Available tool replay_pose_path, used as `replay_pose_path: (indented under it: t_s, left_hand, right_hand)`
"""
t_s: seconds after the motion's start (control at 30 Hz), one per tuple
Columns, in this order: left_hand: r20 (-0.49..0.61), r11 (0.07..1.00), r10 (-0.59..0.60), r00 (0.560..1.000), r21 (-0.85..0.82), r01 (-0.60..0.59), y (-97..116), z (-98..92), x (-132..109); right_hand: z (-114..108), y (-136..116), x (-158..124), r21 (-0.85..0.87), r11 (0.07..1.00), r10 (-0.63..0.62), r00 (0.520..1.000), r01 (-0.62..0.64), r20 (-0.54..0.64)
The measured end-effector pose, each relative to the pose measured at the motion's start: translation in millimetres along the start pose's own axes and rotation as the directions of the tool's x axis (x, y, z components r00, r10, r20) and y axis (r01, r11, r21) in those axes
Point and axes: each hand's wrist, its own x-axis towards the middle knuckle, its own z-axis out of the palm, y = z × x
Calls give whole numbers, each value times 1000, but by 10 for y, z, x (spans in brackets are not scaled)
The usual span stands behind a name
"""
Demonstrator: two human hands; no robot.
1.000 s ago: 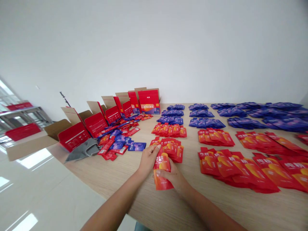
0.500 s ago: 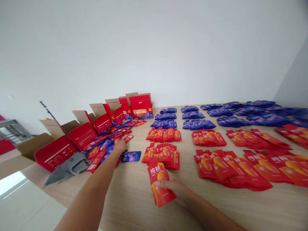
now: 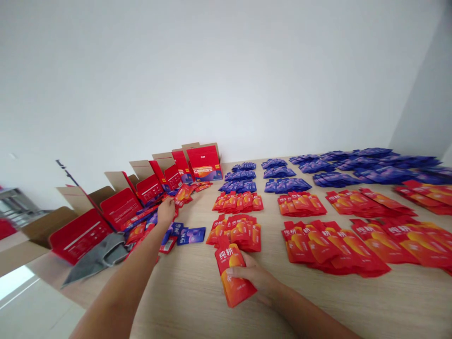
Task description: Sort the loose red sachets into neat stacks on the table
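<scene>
My right hand (image 3: 252,274) grips a small stack of red pouches (image 3: 233,278) above the near part of the table, thumb on top. My left hand (image 3: 166,210) reaches over the mixed pile of red and blue pouches at the left, its fingers closed on a red pouch (image 3: 183,193). Just beyond my right hand lies a fanned group of red pouches (image 3: 235,230). A blue pouch (image 3: 191,235) lies flat between the pile and that group.
Open red boxes (image 3: 122,205) line the left side up to the wall. A grey cloth (image 3: 93,258) lies at the table's left edge. Red pouch groups (image 3: 332,245) and blue pouch groups (image 3: 287,184) stand in rows at the right and back.
My left hand has moved slightly left and farther away, and a red pouch now shows at its fingers. My right hand keeps its stack nearly in place. The view has shifted a little.
</scene>
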Motion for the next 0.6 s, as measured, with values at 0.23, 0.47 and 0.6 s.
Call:
replay_pose_path:
  t_s: [0.23, 0.47, 0.6]
  left_hand:
    - [91, 948, 215, 972, -259, -185, 444, -404, -408]
    - [289, 403, 906, 311, -359, -842, 1190, -405, -1427]
    - [334, 344, 905, 263, -212, -915, 1284, -250, -1602]
  right_hand:
    - [26, -37, -35, -6, 1000, 10, 999, -10, -37]
    - [15, -6, -25, -54, 995, -87, 996, 86, -12]
    - [18, 15, 52, -1, 995, -98, 994, 98, -58]
